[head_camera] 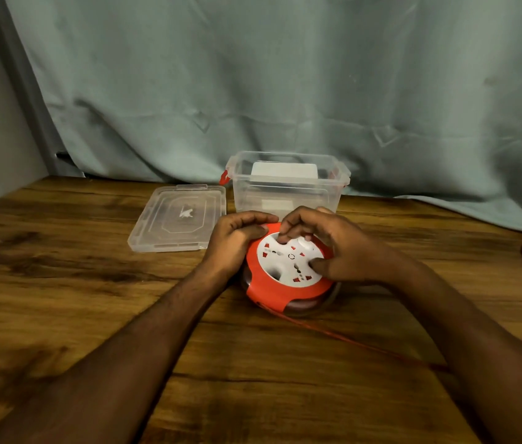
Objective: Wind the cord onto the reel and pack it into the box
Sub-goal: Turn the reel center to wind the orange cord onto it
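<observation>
Stretched across the wooden surface (61,299), the orange cord (349,339) leads to the reel (285,277), gripped by the left hand (237,241) and pinched on its white face by the right hand (333,241), before the open clear box (285,190).

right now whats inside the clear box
Through the box wall a white block shows near the back, with another pale patch lower down. What they are cannot be told, and both hands hide the lower front of the box.
</observation>
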Available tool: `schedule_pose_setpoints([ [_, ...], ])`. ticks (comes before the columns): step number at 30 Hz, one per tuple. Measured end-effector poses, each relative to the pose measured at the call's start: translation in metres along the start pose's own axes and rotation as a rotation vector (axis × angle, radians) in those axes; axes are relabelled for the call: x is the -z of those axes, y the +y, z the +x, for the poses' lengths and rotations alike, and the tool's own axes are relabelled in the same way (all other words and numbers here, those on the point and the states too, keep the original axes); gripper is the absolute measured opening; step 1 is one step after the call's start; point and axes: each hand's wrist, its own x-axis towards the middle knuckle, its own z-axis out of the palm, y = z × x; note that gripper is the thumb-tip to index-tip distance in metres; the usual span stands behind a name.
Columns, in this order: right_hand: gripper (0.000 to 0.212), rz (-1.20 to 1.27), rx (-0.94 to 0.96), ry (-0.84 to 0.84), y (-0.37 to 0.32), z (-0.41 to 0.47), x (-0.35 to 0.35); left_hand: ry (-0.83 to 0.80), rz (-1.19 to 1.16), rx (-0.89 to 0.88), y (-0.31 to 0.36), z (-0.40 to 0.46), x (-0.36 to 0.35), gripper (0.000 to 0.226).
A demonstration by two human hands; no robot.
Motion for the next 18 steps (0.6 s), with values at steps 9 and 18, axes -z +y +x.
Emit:
schedule_pose_setpoints([
  [9, 0.079, 0.062, 0.001, -0.089, -0.005, -0.004, 0.012, -0.074, -0.062, 0.004, 0.003, -0.003, -0.005, 0.029],
  [18, 0.086, 0.048, -0.049, -0.077, -0.014, -0.011, 0.015, -0.084, -0.068, 0.025, 0.006, -0.004, -0.005, 0.029],
])
